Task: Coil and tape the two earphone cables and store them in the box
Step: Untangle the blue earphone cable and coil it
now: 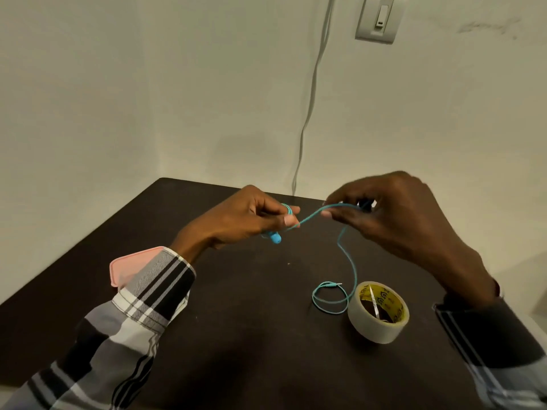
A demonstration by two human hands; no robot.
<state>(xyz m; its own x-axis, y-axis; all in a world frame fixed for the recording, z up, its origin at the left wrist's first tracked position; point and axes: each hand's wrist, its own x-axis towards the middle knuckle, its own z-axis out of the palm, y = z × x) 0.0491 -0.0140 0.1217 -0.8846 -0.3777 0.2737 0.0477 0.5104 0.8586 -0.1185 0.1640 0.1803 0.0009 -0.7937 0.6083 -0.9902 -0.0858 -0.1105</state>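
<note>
The left hand pinches the teal earphone cable between thumb and curled fingers, with a few turns of the cable looped round the fingertips. A blue earbud hangs just under that hand, at the heel of the thumb. From the pinch the cable runs in a short raised span to the right hand, whose thumb and forefinger nip it; the other fingers are curled above, and a dark piece shows between them, too blurred to tell what it is. Both hands are held above the table, near each other, the span between them slightly slack.

Below the right hand's pinch the cable drops in a loose curve to the table, where it lies in an open loop with the plug end resting across the top of the loop. The loop lies just beside the roll of tape, touching or nearly touching its left side. The roll lies on its side with the core facing up.

At the left edge of the table a pink lid or box shows partly, hidden behind the plaid sleeve. A white cord hangs down the wall behind the table, below a wall switch.
</note>
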